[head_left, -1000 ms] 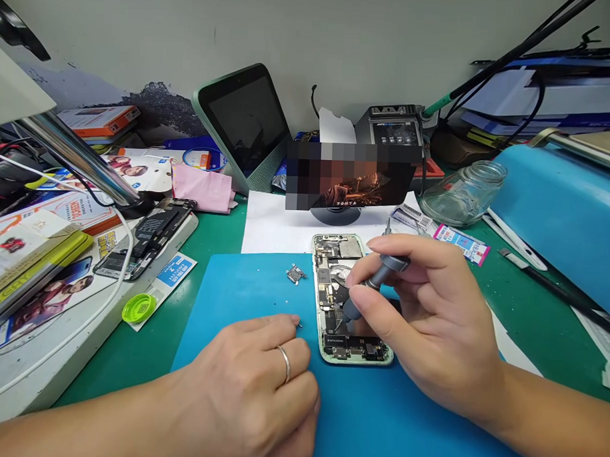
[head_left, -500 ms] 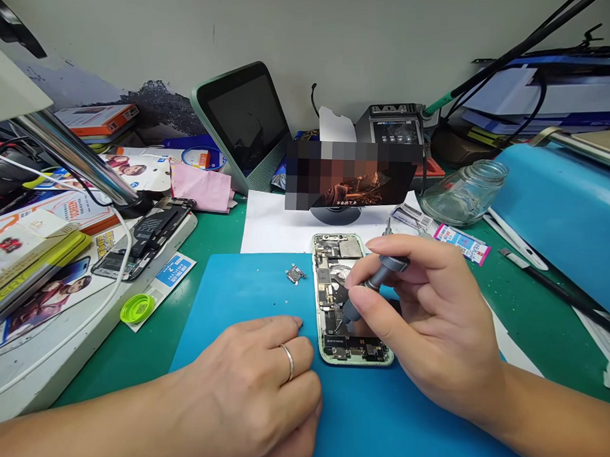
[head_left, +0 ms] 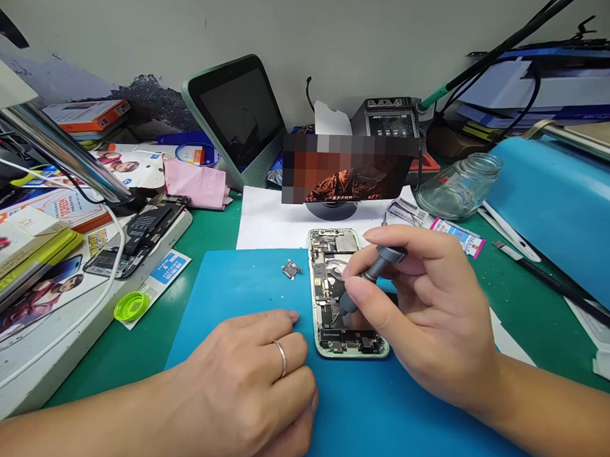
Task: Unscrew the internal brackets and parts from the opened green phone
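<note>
My right hand grips a slim grey screwdriver between thumb and fingers, tilted over an opened phone with a pale green frame. Its thin lower end reaches down over the phone's lower left part; whether it touches is too small to tell. The phone lies flat on a blue mat, its inner boards and parts exposed. Left of the phone rests a small metal phone part. Curled on the mat beside the phone is my left hand, a ring on one finger; its palm side is hidden.
Behind the phone stand a small screen on a round base, a smart display and a glass jar tipped over. On the left lie another phone assembly, a green cap, boxes and a white cable.
The whole view has shifted slightly, so things sit a little further left and higher. Both hands and the screwdriver keep nearly the same pose over the phone. The small screen's picture differs.
</note>
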{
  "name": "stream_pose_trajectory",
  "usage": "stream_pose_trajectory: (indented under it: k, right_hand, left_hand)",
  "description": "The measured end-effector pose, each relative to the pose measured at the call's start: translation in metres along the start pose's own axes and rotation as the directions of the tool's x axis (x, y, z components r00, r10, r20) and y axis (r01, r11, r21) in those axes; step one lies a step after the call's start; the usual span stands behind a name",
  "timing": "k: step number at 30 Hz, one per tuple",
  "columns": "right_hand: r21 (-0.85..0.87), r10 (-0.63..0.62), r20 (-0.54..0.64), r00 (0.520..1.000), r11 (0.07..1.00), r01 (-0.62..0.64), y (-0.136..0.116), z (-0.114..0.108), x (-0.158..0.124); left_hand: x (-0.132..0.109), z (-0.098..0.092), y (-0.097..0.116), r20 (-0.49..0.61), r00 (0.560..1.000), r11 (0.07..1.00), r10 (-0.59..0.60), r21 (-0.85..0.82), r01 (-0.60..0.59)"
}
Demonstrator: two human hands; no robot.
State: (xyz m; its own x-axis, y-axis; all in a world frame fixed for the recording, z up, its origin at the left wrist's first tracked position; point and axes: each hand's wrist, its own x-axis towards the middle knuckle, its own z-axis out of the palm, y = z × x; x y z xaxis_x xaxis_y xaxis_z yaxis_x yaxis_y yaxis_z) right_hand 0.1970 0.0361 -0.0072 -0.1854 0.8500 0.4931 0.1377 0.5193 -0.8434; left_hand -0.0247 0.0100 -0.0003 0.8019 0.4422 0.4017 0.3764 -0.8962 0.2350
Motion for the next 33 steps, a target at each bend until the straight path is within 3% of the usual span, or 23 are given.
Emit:
stream_pose_trajectory:
  k: [13,21,27,33]
  right_hand:
    - [-0.054,-0.019,-0.030,0.999,0.998,0.017,-0.002,0.000,-0.002]
    - [-0.135,-0.215,-0.068,0.974,0.969,0.204,0.000,0.002,0.001]
    - [-0.223,-0.269,-0.041,0.962,0.941,0.254,0.002,0.001,-0.001]
    - [-0.376,-0.367,0.082,0.927,0.850,0.370,0.004,-0.012,0.009]
  left_hand:
    - [-0.002,0.000,0.001,-0.014,1.000,1.000,0.012,-0.027,-0.012]
    - [-0.007,0.007,-0.001,0.038,0.997,0.997,-0.068,0.045,0.066]
    - [-0.006,0.009,0.001,0.086,0.992,0.995,-0.089,0.050,0.085]
    - [-0.005,0.009,0.000,0.062,0.994,0.994,-0.090,0.066,0.086]
